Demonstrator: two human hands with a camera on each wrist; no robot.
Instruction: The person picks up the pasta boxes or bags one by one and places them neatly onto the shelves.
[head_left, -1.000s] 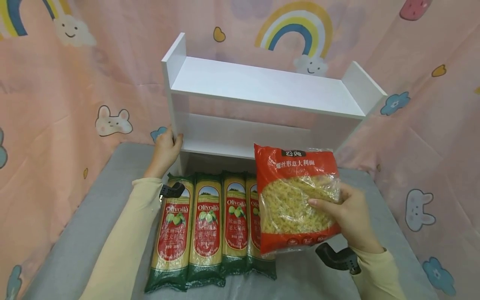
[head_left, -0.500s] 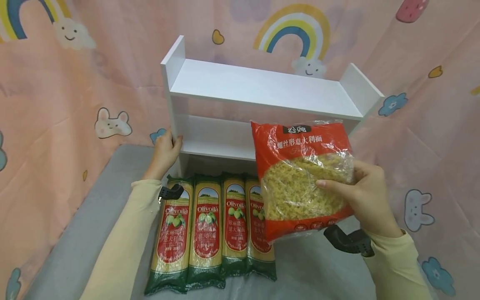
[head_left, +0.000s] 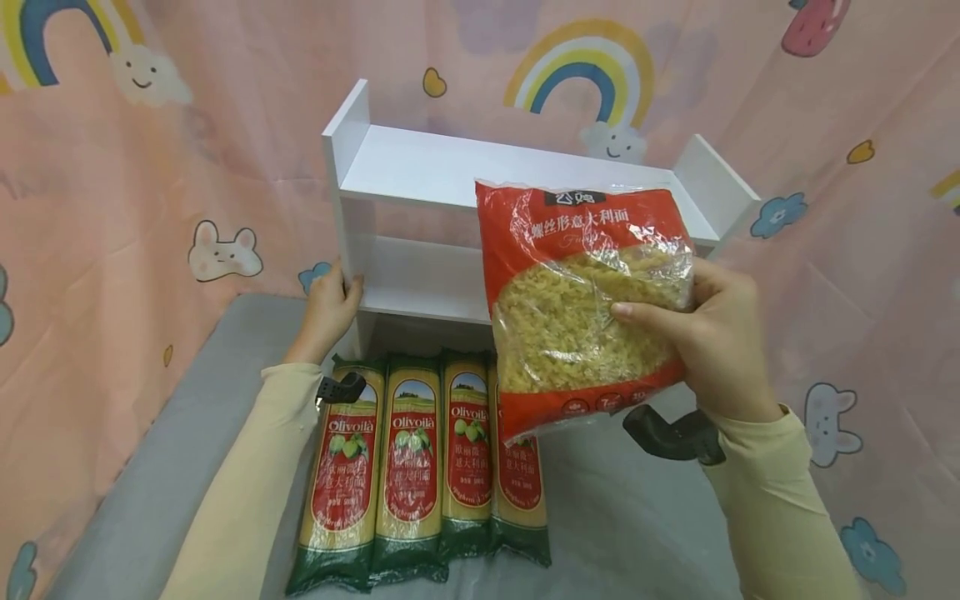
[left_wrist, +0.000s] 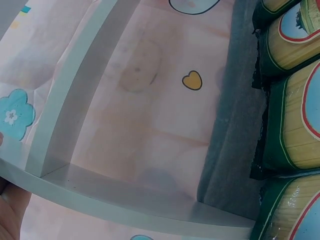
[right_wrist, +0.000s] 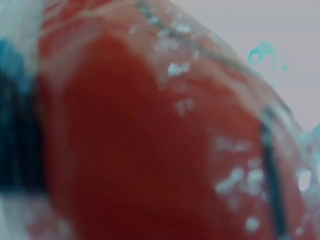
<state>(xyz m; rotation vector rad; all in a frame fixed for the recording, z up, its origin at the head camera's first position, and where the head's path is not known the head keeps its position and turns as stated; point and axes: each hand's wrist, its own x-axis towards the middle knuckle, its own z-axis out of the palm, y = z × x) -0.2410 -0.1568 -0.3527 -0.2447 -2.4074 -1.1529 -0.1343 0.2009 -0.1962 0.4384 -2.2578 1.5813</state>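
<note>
In the head view my right hand (head_left: 723, 333) grips the right side of a red, clear-fronted bag of spiral pasta (head_left: 585, 308), thumb on its front. The bag hangs tilted in the air before the white shelf (head_left: 427, 162), covering part of both boards. Its red wrapper (right_wrist: 135, 140) fills the right wrist view, close and blurred. My left hand (head_left: 330, 307) holds the shelf's left side panel, thumb on the inner side. Only a bit of that hand (left_wrist: 12, 212) shows in the left wrist view, beside the shelf's side panel (left_wrist: 120, 205).
Several green-ended spaghetti packs (head_left: 408, 467) lie side by side on the grey surface (head_left: 600, 533), below the shelf's lower board (head_left: 427, 283). The last pack's top is hidden behind the bag. A pink printed curtain (head_left: 225, 167) hangs behind and on both sides.
My right hand has raised the pasta bag from in front of the spaghetti packs up before the shelf's boards. It swung right, then back left. The left hand stays on the shelf panel.
</note>
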